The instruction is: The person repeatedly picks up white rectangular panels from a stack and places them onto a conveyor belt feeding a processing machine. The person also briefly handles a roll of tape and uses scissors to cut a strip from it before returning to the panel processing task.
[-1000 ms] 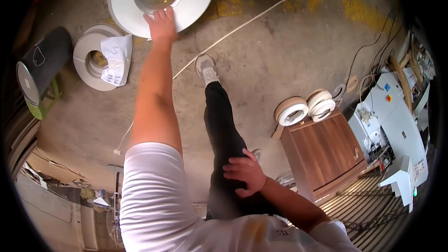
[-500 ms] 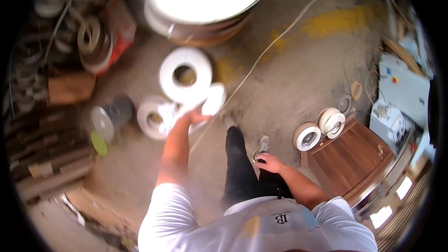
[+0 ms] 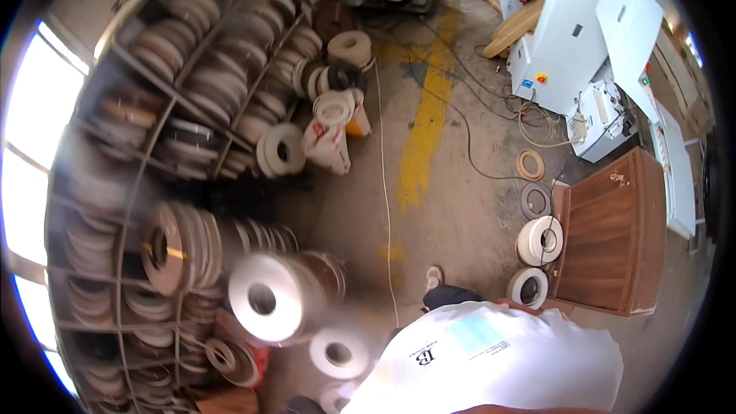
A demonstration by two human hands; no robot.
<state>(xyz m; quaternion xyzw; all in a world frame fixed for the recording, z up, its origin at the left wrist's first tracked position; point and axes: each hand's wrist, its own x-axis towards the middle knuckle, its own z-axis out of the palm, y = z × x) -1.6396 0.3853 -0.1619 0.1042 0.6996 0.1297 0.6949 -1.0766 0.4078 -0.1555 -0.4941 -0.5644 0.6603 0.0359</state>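
Neither of my hands shows; only a sliver of my right arm appears past the edge of my white shirt. Just beyond that arm, a white roll of banding leans beside a brown wooden panel. On my left side, a flat white roll lies on the floor, with part of another pale roll below it. A tall stack of large rolls, its top one white, rises beside them, slightly blurred. My left hand is out of the picture.
A metal rack packed with rolls fills the left. A white bag stands at its foot. A pale cord runs along the floor. Grey machine cabinets with loose cables stand far right, near a tan ring.
The view has swung, bringing the rack and far machines into sight. My left hand, earlier at the white rolls, and my right hand have both left the picture.
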